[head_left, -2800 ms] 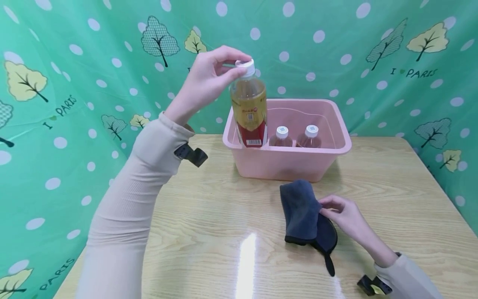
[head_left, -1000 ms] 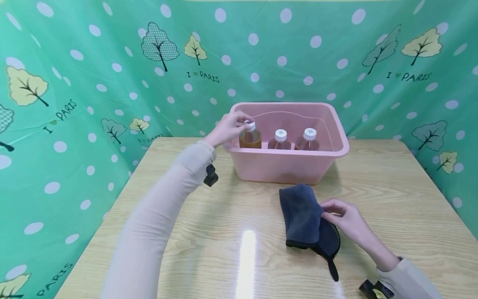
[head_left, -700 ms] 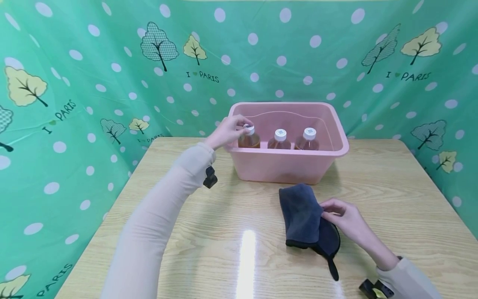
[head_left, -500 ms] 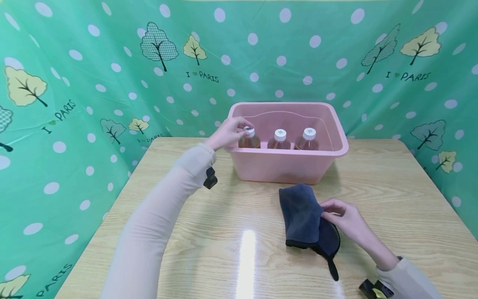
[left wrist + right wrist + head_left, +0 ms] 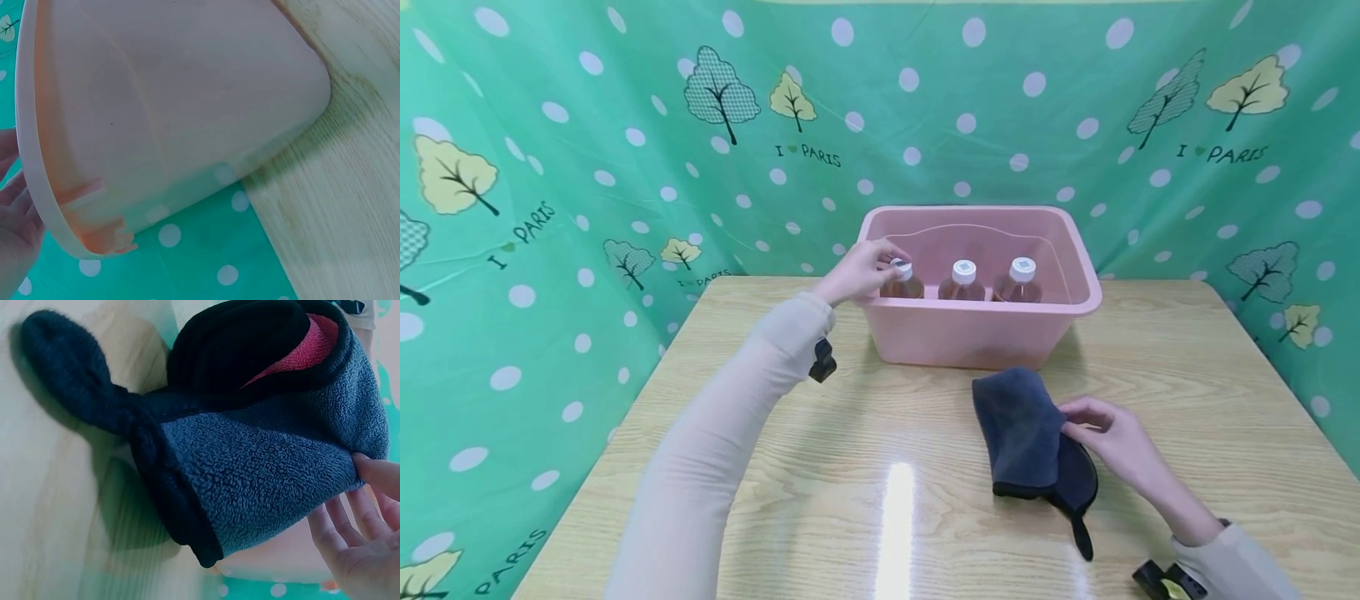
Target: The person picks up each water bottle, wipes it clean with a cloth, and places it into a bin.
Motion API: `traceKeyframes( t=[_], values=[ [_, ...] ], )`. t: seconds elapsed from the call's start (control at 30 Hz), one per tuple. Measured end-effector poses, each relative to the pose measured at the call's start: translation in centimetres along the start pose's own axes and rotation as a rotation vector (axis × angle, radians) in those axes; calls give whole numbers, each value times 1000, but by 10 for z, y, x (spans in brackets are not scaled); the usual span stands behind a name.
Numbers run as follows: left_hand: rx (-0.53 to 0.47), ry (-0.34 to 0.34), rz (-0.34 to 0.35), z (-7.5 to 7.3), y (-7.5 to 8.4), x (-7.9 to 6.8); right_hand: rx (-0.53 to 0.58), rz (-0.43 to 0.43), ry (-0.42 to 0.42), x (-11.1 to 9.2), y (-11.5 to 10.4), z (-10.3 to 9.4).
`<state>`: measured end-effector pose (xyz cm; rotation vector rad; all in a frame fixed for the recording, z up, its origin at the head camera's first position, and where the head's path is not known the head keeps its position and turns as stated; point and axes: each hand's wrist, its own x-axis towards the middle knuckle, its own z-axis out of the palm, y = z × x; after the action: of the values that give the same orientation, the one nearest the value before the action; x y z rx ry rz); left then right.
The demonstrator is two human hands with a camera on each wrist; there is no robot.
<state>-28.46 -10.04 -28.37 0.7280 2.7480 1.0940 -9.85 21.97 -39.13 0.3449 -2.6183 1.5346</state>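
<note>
My left hand (image 5: 859,272) is at the white cap of the left bottle (image 5: 904,289), thumb and fingers pinching it. That bottle stands inside the pink bin (image 5: 955,335), its lower part hidden by the front wall. Only part of the left hand (image 5: 17,231) shows in the left wrist view, behind the bin's rim. My right hand (image 5: 1112,442) pinches the edge of a dark grey towelling cloth (image 5: 1017,433) on the table. In the right wrist view the cloth (image 5: 269,469) is folded over, with black trim, a black loop (image 5: 69,369) and a pink inner side (image 5: 303,350).
A middle bottle (image 5: 962,288) and a right bottle (image 5: 1018,289), both white-capped, stand in the bin in a row with the left one. The wooden table (image 5: 820,483) has a bright reflection near its front. A green patterned curtain (image 5: 820,200) hangs behind and at both sides.
The left hand has lowered the left bottle from above the bin's rim to inside it. In the last half second the right hand has shifted slightly right, with the cloth.
</note>
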Motion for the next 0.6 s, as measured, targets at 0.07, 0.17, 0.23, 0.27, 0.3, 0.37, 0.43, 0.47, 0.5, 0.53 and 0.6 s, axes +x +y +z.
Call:
traceKeyframes(
  t=[0.07, 0.17, 0.23, 0.27, 0.3, 0.37, 0.43, 0.47, 0.5, 0.53, 0.6],
  values=[
    [17, 2, 7, 0, 0, -1, -17, -4, 0, 0, 0, -4],
    [26, 11, 5, 0, 1, -2, -41, -2, -4, 0, 0, -10],
    [23, 13, -1, 0, 1, -2, -57, 2, -7, -1, 0, -14],
    [19, 15, -5, 1, 1, -3, -65, 7, -8, -1, -1, -16],
    [16, 15, -8, 1, 1, -3, -73, 13, -8, -2, -2, -18],
    [16, 16, -7, 1, 1, -3, -85, 19, -4, -3, -3, -23],
    [19, 16, -1, 2, 1, -3, -97, 24, 2, -4, -3, -28],
    [22, 19, 3, 3, 1, -3, -100, 23, 4, -5, -4, -30],
    [25, 20, 7, 3, 1, -3, -101, 21, 7, -6, -4, -32],
    [24, 22, 11, 3, 1, -4, -103, 17, 11, -6, -4, -34],
    [26, 32, 23, 4, 0, -5, -100, 5, 14, -7, -4, -37]
  ],
)
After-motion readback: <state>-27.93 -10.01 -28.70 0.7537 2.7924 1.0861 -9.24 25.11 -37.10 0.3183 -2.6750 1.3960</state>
